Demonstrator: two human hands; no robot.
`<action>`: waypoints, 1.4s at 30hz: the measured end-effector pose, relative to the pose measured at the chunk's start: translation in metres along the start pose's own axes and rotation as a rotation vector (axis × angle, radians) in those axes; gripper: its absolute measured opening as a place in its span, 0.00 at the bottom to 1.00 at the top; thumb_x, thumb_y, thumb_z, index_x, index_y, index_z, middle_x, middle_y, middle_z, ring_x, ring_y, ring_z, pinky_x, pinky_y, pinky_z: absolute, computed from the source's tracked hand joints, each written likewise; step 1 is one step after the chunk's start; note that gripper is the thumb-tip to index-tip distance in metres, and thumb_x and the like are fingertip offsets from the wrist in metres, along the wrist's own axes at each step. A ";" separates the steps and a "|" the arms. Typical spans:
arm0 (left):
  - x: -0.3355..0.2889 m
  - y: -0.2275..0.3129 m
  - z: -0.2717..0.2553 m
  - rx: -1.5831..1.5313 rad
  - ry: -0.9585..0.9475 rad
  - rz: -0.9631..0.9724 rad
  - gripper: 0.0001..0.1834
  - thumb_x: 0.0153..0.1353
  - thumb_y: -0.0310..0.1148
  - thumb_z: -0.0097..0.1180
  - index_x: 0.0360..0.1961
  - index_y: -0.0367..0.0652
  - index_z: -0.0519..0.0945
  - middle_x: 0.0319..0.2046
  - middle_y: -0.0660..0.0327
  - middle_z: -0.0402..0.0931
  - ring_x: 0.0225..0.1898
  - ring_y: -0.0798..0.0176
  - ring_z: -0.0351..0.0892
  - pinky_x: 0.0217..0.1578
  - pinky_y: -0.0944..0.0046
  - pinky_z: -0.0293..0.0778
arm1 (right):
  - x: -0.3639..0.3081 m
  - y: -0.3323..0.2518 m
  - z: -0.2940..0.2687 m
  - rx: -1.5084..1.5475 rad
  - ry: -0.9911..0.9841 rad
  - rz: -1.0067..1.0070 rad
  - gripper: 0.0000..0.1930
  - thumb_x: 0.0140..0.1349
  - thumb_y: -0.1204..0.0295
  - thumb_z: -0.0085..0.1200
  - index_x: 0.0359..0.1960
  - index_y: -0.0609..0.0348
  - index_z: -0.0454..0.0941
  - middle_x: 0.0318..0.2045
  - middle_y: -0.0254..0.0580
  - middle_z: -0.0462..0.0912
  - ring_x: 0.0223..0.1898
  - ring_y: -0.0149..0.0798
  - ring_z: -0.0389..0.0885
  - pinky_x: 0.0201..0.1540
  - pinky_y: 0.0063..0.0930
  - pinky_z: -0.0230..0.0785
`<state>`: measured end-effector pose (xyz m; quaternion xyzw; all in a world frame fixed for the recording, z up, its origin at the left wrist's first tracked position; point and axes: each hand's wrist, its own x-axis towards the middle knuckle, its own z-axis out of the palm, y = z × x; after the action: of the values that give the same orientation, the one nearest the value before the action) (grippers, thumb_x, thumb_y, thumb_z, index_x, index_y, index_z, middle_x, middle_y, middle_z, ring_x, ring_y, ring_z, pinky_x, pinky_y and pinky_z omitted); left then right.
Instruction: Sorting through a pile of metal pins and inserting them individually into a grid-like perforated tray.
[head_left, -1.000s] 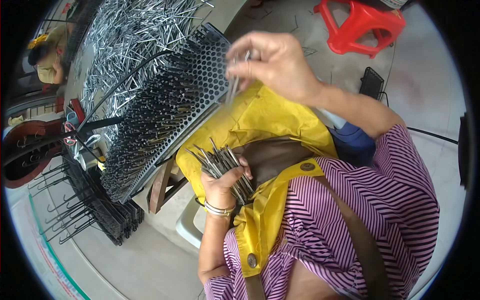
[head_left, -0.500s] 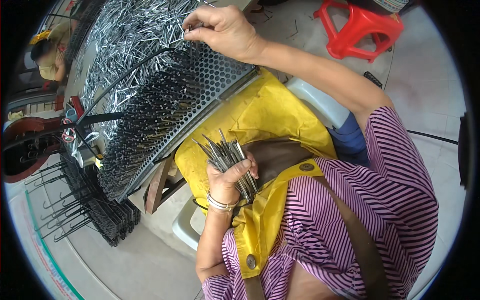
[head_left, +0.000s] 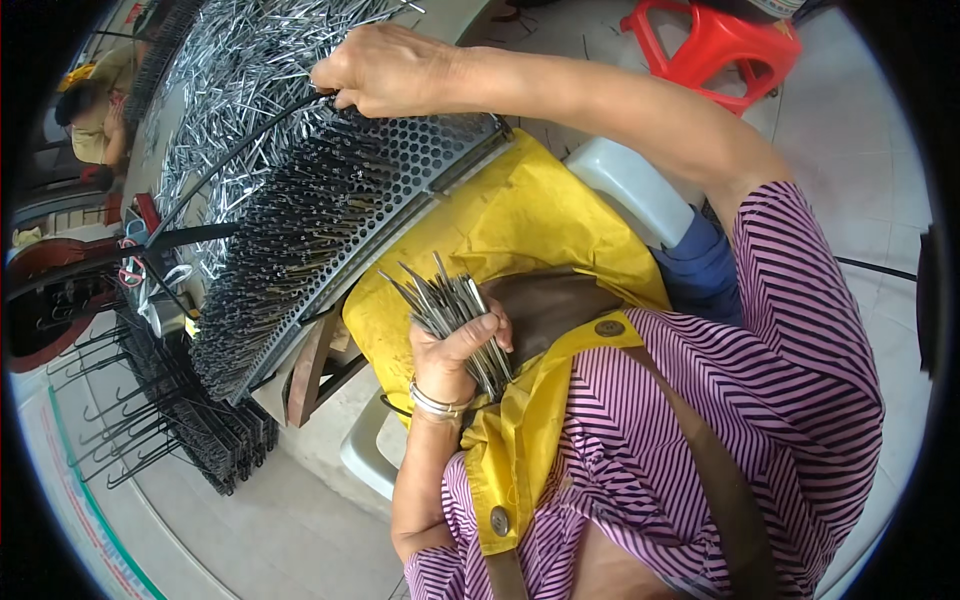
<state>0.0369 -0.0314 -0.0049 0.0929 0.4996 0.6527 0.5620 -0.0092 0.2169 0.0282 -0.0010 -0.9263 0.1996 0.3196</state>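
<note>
A bundle of thin grey metal rods (head_left: pixel 440 300) is gripped in my left hand (head_left: pixel 447 362), their ends fanning out above the thumb. That hand rests in front of my yellow apron (head_left: pixel 560 215). My right hand (head_left: pixel 385 72) reaches over the far part of a perforated metal rack (head_left: pixel 425 145), its fingers closed and turned downward. Whatever they hold is hidden behind the knuckles. Close to those fingertips runs a black bar (head_left: pixel 255 133). Dark upright pins (head_left: pixel 300 210) stand densely in the rack's holes on its left and middle, while bare holes show toward the right end.
Beyond the rack spreads a large heap of loose shiny metal rods (head_left: pixel 250 60). Black hooked wire racks (head_left: pixel 195 420) stand at lower left, near a wooden support (head_left: pixel 312 370). A red stool (head_left: pixel 715 55) is at far right. Another person (head_left: pixel 95 120) sits at far left.
My right hand has moved left along the rack and turned its fingers down, hiding the small dark piece it was pinching. My left hand keeps its bundle nearly in place.
</note>
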 end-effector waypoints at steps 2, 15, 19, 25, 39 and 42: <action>0.000 0.000 0.000 -0.013 0.014 -0.007 0.11 0.43 0.21 0.58 0.29 0.33 0.71 0.22 0.56 0.72 0.20 0.61 0.71 0.21 0.65 0.69 | 0.002 -0.001 0.003 0.106 0.032 0.010 0.14 0.47 0.78 0.54 0.15 0.66 0.59 0.10 0.50 0.65 0.16 0.48 0.71 0.23 0.40 0.59; -0.002 0.000 0.002 -0.015 0.018 -0.007 0.14 0.42 0.21 0.58 0.32 0.33 0.70 0.22 0.55 0.72 0.20 0.61 0.71 0.22 0.65 0.69 | 0.000 -0.003 0.007 0.144 -0.063 0.038 0.10 0.45 0.80 0.54 0.14 0.66 0.64 0.12 0.45 0.69 0.18 0.42 0.74 0.23 0.35 0.63; -0.004 -0.001 0.000 -0.028 0.011 0.004 0.15 0.42 0.20 0.58 0.33 0.32 0.70 0.22 0.55 0.72 0.21 0.61 0.71 0.23 0.65 0.70 | -0.008 -0.004 0.006 0.058 -0.029 -0.009 0.08 0.46 0.80 0.53 0.16 0.65 0.65 0.13 0.46 0.70 0.19 0.44 0.74 0.24 0.35 0.65; -0.003 -0.002 -0.002 -0.074 -0.021 0.017 0.16 0.40 0.19 0.57 0.34 0.31 0.71 0.24 0.55 0.72 0.22 0.60 0.72 0.23 0.65 0.70 | -0.016 0.004 0.011 0.086 0.105 -0.027 0.08 0.46 0.81 0.53 0.18 0.65 0.65 0.13 0.46 0.70 0.20 0.44 0.75 0.25 0.37 0.66; -0.003 -0.003 -0.004 -0.043 0.107 0.032 0.18 0.36 0.18 0.60 0.34 0.33 0.72 0.24 0.57 0.73 0.23 0.60 0.75 0.24 0.65 0.73 | -0.092 -0.049 -0.021 0.505 0.004 0.255 0.09 0.46 0.74 0.59 0.29 0.65 0.74 0.21 0.37 0.76 0.25 0.28 0.75 0.28 0.20 0.66; -0.006 -0.003 0.000 0.013 0.166 0.072 0.18 0.37 0.17 0.59 0.34 0.33 0.72 0.23 0.57 0.74 0.23 0.61 0.76 0.25 0.65 0.74 | -0.124 -0.079 -0.016 0.907 -0.285 0.515 0.08 0.49 0.77 0.57 0.30 0.67 0.74 0.21 0.32 0.76 0.23 0.22 0.72 0.25 0.17 0.66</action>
<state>0.0405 -0.0367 -0.0047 0.0600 0.5448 0.6748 0.4942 0.1089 0.1344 -0.0047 -0.0629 -0.7510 0.6496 0.1000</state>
